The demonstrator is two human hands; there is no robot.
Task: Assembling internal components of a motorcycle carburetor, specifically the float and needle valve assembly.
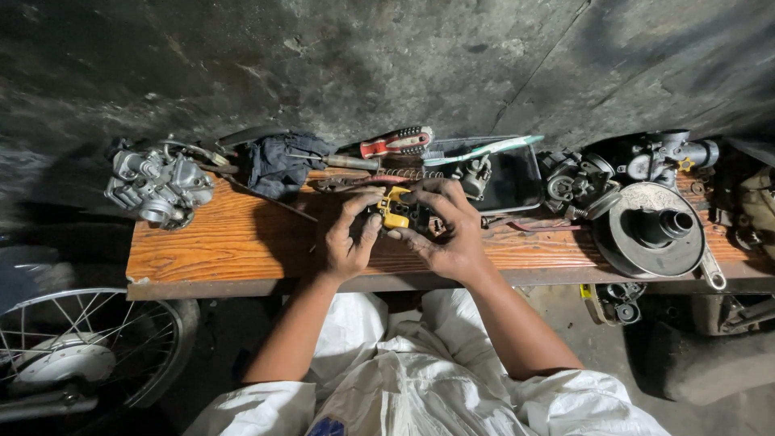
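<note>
- A small yellow and black part [397, 211] sits above the middle of the wooden counter [218, 242], held between both hands.
- The left hand [349, 238] curls around the part's left side, thumb and fingertips [373, 194] pinching its yellow end.
- The right hand [446, 226] covers the part's right side, fingers bent over the dark end and closed on it.
- Just behind the hands lie a red-handled screwdriver [395, 143], a coiled spring [404, 173] and a dark shallow tray [504, 173] with a green-handled tool [484, 150] across its rim.
- A dark blue rag [278, 164] lies bunched to the left of the screwdriver.
- A grey metal carburettor [157, 186] rests at the counter's left end, well apart from the hands.
- A round grey metal disc with a black hub [650, 230] sits on the right, with more engine parts [646, 157] behind it.
- A spoked wheel [81, 347] stands on the floor below the counter's left end.
</note>
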